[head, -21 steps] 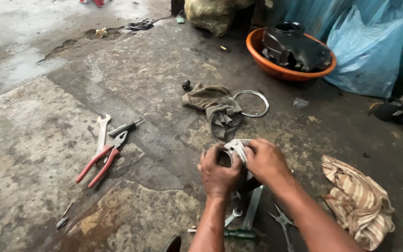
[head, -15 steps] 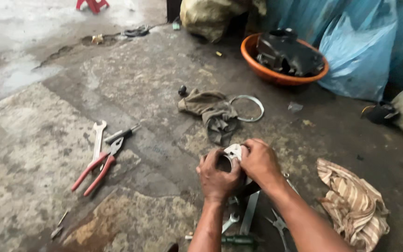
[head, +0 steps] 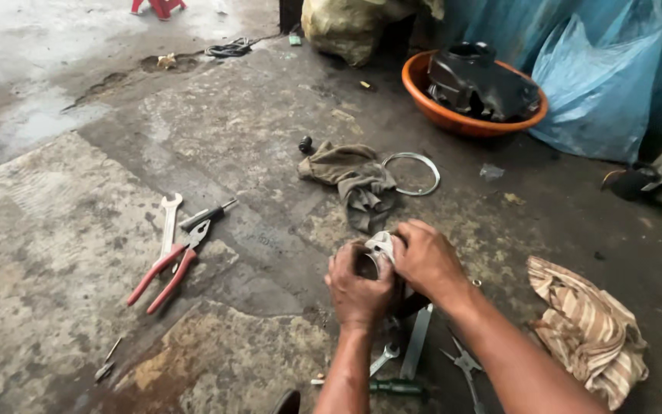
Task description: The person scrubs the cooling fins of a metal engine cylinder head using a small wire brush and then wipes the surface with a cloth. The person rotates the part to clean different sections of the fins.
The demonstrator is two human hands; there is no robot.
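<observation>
My left hand [head: 358, 287] grips a dark round metal part [head: 367, 264] with a hollow opening, held low over the concrete floor. My right hand [head: 427, 259] presses a pale rag [head: 381, 244] against the top of that part, fingers curled over it. Most of the part is hidden by both hands. Below my hands lie a small wrench [head: 384, 358], a flat metal bar [head: 416, 342], a green-handled screwdriver [head: 392, 386] and thin pliers [head: 465, 364].
Red-handled pliers [head: 168, 270], a spanner [head: 168, 222] and a black screwdriver [head: 207, 214] lie left. A grey rag [head: 354, 180] and metal ring [head: 412, 173] sit ahead. An orange basin [head: 438, 112] holds a black housing [head: 480, 83]. A striped cloth [head: 588, 331] lies right, a blue bag [head: 599, 84] behind.
My right hand has shifted slightly over the rag on the part. The view has moved a little; the tools on the floor stay where they were.
</observation>
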